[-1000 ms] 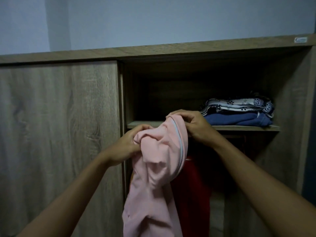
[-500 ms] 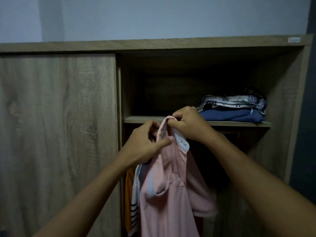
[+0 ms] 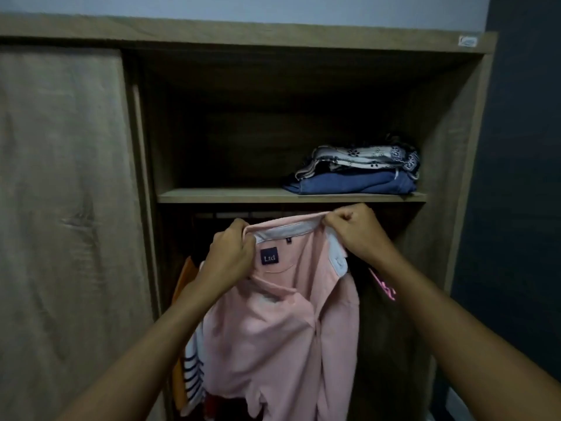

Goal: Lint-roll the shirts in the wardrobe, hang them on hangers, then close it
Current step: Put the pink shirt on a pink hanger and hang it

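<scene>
- The wardrobe (image 3: 273,36) stands open, and its shelf (image 3: 230,196) serves as the landmark.
- The pink shirt (image 3: 282,329) was bunched at the shelf's edge a second ago. It now hangs spread out just below the shelf, which I judge leaves it ready for rolling or a hanger.
- Its long axis is vertical, with the collar up toward the shelf, the hem down and the inner label facing you.
- Your left hand (image 3: 230,256) and right hand (image 3: 355,232) each pinch a collar end in a closed grip, just under the shelf.

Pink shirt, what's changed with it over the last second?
The left hand and right hand pulled apart along the collar, spreading the bunched pink shirt open so its label shows and it hangs down. Both hands kept their grip. The folded clothes on the shelf and the wardrobe door stayed put.
</scene>
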Demonstrator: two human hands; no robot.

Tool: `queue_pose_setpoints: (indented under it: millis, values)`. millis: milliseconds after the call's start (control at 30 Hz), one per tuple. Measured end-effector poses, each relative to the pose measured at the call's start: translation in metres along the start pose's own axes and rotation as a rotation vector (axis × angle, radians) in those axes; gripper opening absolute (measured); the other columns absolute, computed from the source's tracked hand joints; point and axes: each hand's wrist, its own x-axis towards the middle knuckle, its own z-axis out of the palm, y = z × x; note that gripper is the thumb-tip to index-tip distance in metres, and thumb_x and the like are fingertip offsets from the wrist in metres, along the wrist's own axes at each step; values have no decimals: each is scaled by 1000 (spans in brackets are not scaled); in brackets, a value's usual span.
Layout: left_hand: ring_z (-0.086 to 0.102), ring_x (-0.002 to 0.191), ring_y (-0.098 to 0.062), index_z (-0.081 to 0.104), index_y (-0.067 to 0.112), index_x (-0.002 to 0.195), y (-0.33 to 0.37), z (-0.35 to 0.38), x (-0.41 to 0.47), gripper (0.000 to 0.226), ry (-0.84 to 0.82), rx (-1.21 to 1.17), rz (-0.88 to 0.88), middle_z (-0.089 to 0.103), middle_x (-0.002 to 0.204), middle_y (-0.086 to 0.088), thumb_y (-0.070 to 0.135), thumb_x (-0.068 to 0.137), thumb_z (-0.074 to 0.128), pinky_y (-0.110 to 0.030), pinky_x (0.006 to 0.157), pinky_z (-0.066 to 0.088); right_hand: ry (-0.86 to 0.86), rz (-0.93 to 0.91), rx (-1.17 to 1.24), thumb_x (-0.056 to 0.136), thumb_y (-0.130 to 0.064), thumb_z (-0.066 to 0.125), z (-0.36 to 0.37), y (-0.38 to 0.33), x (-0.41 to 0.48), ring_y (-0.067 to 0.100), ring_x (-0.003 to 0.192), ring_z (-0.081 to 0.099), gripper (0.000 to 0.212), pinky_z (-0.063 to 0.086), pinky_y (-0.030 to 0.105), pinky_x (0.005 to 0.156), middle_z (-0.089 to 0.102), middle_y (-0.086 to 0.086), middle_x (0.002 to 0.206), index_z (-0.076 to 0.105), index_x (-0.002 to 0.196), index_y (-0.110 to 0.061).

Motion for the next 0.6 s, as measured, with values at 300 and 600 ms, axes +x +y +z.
queue_pose_setpoints:
  millis: [300,600]
  values:
    - [64,97,-30,65,12,99,32,80,25,18,-137,-103,87,70,98,-9,19,94,49,-35,79,46,161,321,-331,89,-24,70,-11,128,-20,21,100,65,22,50,30,90,72,7,111,73,108,-13]
    - [61,85,-20,64,15,95,40,128,48,14,-165,-100,133,66,90,-1,17,96,51,-28,72,38,-34,657,-529,91,-44,62,-12,204,3,37,146,21,85,25,44,118,35,17,156,22,155,-5]
